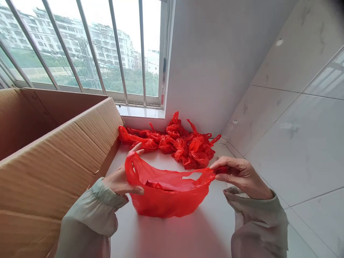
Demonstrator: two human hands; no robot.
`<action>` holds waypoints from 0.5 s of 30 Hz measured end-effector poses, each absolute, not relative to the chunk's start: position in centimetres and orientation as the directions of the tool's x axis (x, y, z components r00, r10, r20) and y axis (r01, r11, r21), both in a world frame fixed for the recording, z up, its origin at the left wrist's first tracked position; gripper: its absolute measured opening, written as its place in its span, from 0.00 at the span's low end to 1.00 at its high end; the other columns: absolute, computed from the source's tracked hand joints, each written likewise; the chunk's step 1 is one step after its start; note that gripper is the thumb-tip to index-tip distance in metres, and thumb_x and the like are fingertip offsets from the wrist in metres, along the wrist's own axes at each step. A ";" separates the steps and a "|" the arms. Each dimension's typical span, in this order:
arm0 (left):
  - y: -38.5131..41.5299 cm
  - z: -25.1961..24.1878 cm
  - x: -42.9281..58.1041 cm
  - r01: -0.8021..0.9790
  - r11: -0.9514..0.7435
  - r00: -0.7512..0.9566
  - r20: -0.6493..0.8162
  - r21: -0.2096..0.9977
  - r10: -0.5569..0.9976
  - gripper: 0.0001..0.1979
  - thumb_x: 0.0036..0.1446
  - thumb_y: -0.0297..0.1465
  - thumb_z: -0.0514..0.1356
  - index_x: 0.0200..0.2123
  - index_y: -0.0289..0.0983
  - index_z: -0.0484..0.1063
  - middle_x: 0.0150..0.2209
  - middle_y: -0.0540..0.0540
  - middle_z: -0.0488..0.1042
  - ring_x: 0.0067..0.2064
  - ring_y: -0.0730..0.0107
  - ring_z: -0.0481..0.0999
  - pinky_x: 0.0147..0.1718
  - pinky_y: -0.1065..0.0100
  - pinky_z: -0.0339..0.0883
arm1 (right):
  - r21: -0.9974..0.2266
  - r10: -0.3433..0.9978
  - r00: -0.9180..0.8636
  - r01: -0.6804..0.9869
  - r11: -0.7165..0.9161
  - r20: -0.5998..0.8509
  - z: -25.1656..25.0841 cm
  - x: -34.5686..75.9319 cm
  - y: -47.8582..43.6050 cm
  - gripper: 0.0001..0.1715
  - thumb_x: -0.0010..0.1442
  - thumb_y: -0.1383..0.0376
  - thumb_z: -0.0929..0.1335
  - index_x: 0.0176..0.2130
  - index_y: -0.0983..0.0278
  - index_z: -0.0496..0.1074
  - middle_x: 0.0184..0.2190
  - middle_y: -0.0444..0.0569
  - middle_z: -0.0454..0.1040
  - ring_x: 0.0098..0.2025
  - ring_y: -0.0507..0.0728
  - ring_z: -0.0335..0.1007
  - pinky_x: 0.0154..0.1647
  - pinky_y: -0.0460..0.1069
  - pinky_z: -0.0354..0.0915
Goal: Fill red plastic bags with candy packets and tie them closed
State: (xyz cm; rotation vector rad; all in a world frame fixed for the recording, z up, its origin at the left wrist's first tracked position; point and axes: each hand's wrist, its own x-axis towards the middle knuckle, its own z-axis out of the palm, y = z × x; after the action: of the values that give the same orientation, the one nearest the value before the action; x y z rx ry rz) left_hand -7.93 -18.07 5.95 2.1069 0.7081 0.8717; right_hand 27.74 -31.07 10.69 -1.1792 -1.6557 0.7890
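Note:
A red plastic bag (pixel 169 202) stands upright on the white surface, its mouth drawn wide between my two hands. Inside it lies something dark red and shiny (pixel 156 185), only partly visible. My left hand (pixel 122 177) holds the left handle side, with the thumb along the front and the fingers stretched behind the plastic. At the opposite end, my right hand (pixel 239 175) pinches the gathered right handle between thumb and fingers. Behind the bag, several crumpled, knotted red plastic bags (pixel 193 147) lie heaped against the wall.
A large open cardboard box (pixel 77 143) stands close on the left, its wall beside my left forearm. The white surface (pixel 172 238) runs under the bag. At the back are a barred window (pixel 88 53) and a grey wall (pixel 209 64); a tiled wall (pixel 301 143) rises on the right.

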 end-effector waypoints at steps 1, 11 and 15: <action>-17.9 6.0 -7.7 0.195 -0.559 0.636 0.330 0.806 0.697 0.48 0.37 0.61 0.67 0.59 0.43 0.68 0.51 0.37 0.74 0.62 0.43 0.65 0.59 0.45 0.59 | -0.864 0.931 -0.121 0.347 0.364 0.344 10.7 27.9 -31.0 0.08 0.55 0.61 0.75 0.38 0.59 0.81 0.32 0.49 0.76 0.33 0.54 0.70 0.31 0.47 0.69; -19.6 6.4 -1.3 -0.056 0.060 0.547 -0.020 0.997 0.837 0.23 0.57 0.55 0.57 0.30 0.41 0.58 0.17 0.60 0.51 0.18 0.77 0.48 0.22 0.70 0.57 | -0.787 0.784 0.141 0.261 0.559 0.604 9.8 24.4 -26.6 0.07 0.59 0.67 0.72 0.36 0.54 0.81 0.36 0.45 0.77 0.37 0.53 0.73 0.32 0.44 0.72; -20.2 5.5 0.1 0.084 -0.023 0.599 -0.032 0.996 0.800 0.44 0.44 0.52 0.69 0.56 0.43 0.50 0.27 0.58 0.58 0.25 0.74 0.57 0.26 0.70 0.57 | -0.760 0.793 -0.012 0.277 0.587 0.609 9.8 21.2 -25.9 0.08 0.60 0.68 0.71 0.37 0.55 0.80 0.33 0.44 0.79 0.34 0.51 0.74 0.33 0.43 0.72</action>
State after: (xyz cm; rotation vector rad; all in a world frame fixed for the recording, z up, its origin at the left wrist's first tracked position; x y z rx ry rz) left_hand 0.13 -20.20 5.46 1.5061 0.7823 0.6761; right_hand 21.23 -25.87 9.81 -0.9253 -1.5789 0.5198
